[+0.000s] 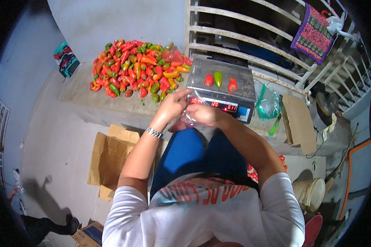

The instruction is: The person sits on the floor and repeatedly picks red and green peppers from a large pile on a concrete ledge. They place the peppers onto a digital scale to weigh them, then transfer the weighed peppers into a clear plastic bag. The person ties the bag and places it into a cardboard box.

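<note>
My left hand (172,105) and my right hand (202,114) are close together, fingers closed on the gathered top of a clear plastic bag (190,118). A blurred reddish shape shows below the hands; I cannot tell whether it lies inside the bag. Just beyond them stands a digital scale (201,66) with a metal platform and a lit red display. On its platform lie a green pepper (218,79) and two red ones, a left red pepper (209,80) and a right red pepper (232,84). A large heap of peppers (136,68), red, orange and green, spreads left of the scale.
The concrete ledge (77,89) bears the heap and scale. Right of the scale lie a green-edged plastic bag (269,102), a green-handled knife (275,126) and a cardboard piece (298,123). An open cardboard box (111,157) sits lower left; a bucket (310,194) stands lower right. Metal bars (250,31) rise behind.
</note>
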Action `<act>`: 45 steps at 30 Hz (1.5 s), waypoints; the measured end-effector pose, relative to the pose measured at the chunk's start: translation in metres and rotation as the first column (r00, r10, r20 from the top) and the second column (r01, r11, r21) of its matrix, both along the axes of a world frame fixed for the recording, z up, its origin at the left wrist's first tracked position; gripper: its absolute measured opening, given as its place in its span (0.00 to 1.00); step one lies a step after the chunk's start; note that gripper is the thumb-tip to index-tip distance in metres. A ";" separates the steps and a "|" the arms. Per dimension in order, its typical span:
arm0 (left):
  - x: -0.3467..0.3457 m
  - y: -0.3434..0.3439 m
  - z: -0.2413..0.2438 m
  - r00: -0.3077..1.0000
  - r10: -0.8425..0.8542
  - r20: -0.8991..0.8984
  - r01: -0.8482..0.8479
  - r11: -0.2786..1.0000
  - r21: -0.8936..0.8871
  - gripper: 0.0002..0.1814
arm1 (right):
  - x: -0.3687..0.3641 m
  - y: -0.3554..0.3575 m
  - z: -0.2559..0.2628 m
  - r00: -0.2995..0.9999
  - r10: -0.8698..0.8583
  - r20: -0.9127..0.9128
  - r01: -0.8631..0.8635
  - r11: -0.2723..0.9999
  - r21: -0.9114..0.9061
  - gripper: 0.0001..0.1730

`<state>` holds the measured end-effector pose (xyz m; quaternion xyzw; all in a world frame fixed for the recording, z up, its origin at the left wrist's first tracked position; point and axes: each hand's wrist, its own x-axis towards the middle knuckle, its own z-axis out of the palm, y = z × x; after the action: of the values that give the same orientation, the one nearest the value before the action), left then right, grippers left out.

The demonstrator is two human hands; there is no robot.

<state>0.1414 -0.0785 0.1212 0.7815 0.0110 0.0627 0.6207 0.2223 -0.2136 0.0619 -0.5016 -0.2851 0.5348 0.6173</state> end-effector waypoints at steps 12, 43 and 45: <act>0.022 -0.008 0.044 0.987 -0.160 0.022 0.161 0.986 -0.031 0.29 | 0.137 -0.101 0.028 0.236 0.137 0.962 0.842 0.466 -0.273 0.26; -0.001 -0.028 0.036 0.988 -0.149 0.034 0.121 0.900 0.418 0.32 | -0.003 -0.014 0.053 0.097 0.319 0.943 0.069 0.943 -0.326 0.17; 0.001 -0.020 0.033 0.991 -0.132 0.028 0.116 0.938 0.328 0.33 | -0.003 -0.011 0.060 0.002 0.545 0.839 0.133 0.831 -0.540 0.16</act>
<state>0.1422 -0.0982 0.1539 0.8705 -0.0642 0.0439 0.4860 0.2197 -0.2241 0.1217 -0.8090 -0.5610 0.1753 0.0072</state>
